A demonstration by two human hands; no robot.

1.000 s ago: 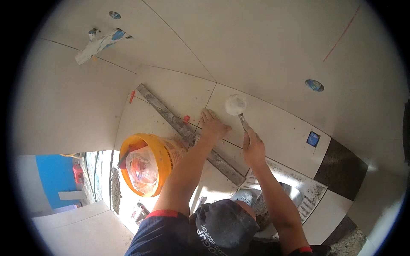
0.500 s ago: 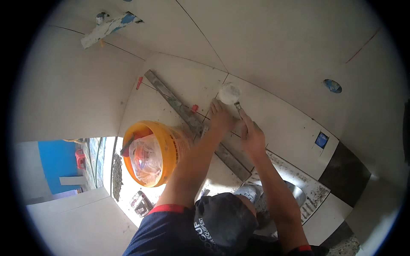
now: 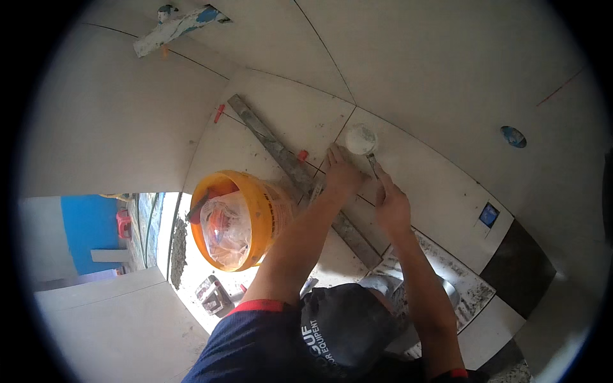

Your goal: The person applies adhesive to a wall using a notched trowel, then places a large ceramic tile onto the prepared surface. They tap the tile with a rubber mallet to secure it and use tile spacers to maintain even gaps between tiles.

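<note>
The fisheye head view looks down on the nearby tiled floor (image 3: 428, 191), forearms (image 3: 426, 293) between five and seven o'clock.

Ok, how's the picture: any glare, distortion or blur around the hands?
Head view: glare washes out the floor beside the yellow bucket; head view: the wall bows along its lower edge, picture corners black; head view: left hand, right hand and mallet readable, if slightly soft.

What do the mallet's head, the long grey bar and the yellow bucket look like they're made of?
Mallet head: probably rubber or plastic, being pale, rounded and matte. Long grey bar: perhaps metal, judging by its straight edges, though dirty smears obscure the finish. Yellow bucket: likely plastic, smooth and evenly coloured with a rounded rim.
</note>
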